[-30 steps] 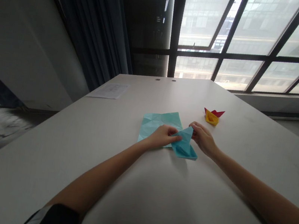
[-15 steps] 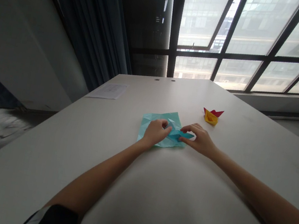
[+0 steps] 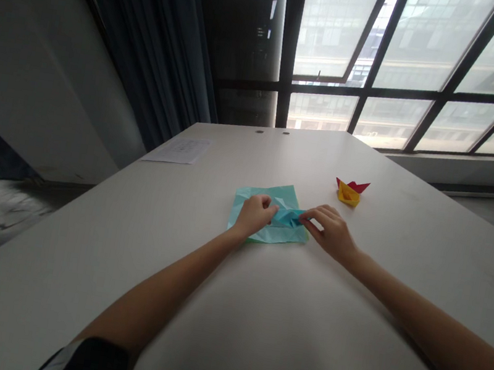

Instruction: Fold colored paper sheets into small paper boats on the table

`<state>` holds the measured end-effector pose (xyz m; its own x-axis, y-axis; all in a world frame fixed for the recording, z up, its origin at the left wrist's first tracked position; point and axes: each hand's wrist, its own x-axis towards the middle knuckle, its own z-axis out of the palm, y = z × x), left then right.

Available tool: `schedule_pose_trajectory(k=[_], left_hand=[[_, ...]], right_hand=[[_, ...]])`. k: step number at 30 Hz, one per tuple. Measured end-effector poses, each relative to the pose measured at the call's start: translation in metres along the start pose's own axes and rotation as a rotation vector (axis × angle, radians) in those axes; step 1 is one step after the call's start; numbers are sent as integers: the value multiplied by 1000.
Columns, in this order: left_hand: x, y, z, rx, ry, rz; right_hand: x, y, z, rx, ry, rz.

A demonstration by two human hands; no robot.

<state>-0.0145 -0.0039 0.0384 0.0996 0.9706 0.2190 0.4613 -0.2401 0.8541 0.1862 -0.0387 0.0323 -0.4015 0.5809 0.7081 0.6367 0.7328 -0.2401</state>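
Observation:
Between my two hands is a folded piece of blue paper (image 3: 287, 217), creased and pinched at both ends. My left hand (image 3: 255, 214) closes its thumb and fingers on the left end. The right end is held between the thumb and fingertips of my right hand (image 3: 330, 228). Beneath them lies a light teal sheet of paper (image 3: 245, 198), flat on the table with some creases. My fingers cover parts of the folded piece, so its full shape cannot be made out.
Beyond my right hand, a yellow paper boat (image 3: 348, 194) sits in front of a red paper boat (image 3: 361, 187) on the white table (image 3: 191, 301). A printed sheet (image 3: 178, 150) lies at the far left edge. Windows and a dark curtain (image 3: 154, 26) stand behind.
The pointed right tip of the blue paper no longer sticks out past my right fingers. My right hand has closed to a tighter pinch, and the folded piece now looks stretched straighter between both hands.

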Motion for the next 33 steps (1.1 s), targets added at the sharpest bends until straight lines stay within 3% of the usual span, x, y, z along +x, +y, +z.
schedule_pose_trajectory(k=[4,11,16,19,22,26,29,33], left_hand=[[6,-6,-2,-125,-26,-139],[9,1,-10,-332,9,-384],[15,1,-20,-628,65,-595],[16,0,-21,-723,74,-655],[15,0,-18,-679,65,-541],[10,4,-12,-456,102,-199],[6,8,-11,-338,70,56],[0,11,-9,-264,-5,200]], right_hand=[[-1,-5,-4,42,69,-105],[-4,-8,-5,-9,37,-253],[-2,3,-4,1,-32,-273],[-2,9,-5,19,-37,-266],[-3,12,-7,6,-54,-228],[-4,8,-9,2,-40,-72],[-4,4,-9,50,40,88],[2,3,-9,211,203,300]])
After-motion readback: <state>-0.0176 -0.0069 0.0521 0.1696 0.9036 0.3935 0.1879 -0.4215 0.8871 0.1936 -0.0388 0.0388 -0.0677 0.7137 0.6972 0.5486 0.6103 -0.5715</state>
